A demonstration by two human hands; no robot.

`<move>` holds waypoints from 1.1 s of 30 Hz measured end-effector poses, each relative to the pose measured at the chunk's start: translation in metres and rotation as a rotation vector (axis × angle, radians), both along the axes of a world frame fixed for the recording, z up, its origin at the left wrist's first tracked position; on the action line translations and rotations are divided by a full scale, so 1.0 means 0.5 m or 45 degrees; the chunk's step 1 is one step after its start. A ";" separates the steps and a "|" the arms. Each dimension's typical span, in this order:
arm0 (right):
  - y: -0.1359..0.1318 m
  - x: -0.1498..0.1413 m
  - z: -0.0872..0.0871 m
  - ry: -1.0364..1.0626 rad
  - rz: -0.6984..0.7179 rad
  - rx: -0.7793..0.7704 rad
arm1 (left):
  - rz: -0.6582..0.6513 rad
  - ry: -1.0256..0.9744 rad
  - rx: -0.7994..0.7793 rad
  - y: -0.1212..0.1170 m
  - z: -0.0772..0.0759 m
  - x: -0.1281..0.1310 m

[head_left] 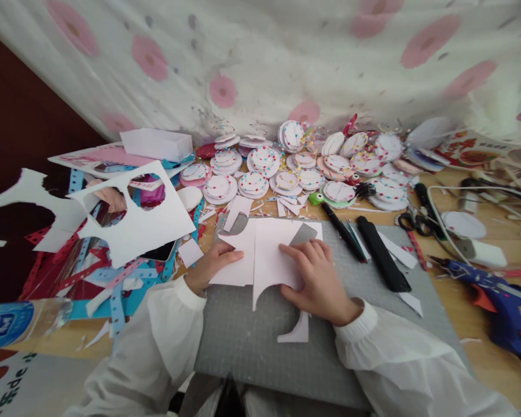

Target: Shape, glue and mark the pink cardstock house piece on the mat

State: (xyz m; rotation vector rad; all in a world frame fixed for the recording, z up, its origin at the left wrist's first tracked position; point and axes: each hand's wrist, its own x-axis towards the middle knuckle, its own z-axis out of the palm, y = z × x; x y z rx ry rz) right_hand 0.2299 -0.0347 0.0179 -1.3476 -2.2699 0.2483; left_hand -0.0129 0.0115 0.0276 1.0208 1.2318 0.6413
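My left hand (211, 265) lies on the left part of a white paper sheet (264, 255) with curved cut-outs, thumb stretched across it. My right hand (316, 281) presses flat on the right part of the same sheet, fingers spread and pointing left. The sheet rests on a grey cutting mat (252, 341). A small curved paper offcut (297, 331) sits on the mat just below my right hand. Both arms wear white sleeves.
Several decorated paper discs (304, 165) are piled at the back. Black pens (342, 231), a black knife (382, 260) and scissors (410, 220) lie right of the sheet. A blue glue gun (497, 301) lies far right. Cut paper scraps (130, 220) heap left, a bottle (21, 321) beside them.
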 end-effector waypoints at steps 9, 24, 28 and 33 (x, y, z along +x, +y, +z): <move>0.006 0.009 0.001 -0.079 -0.103 -0.012 | -0.381 -0.133 0.005 0.002 0.004 -0.001; 0.013 0.017 -0.016 0.038 0.039 -0.072 | -0.447 -0.072 0.010 0.001 0.009 0.008; 0.011 0.015 -0.020 0.031 0.028 -0.033 | -0.436 -0.072 0.007 0.001 0.007 0.008; 0.010 0.013 -0.022 0.032 0.025 0.005 | -0.429 -0.087 -0.003 0.000 0.007 0.009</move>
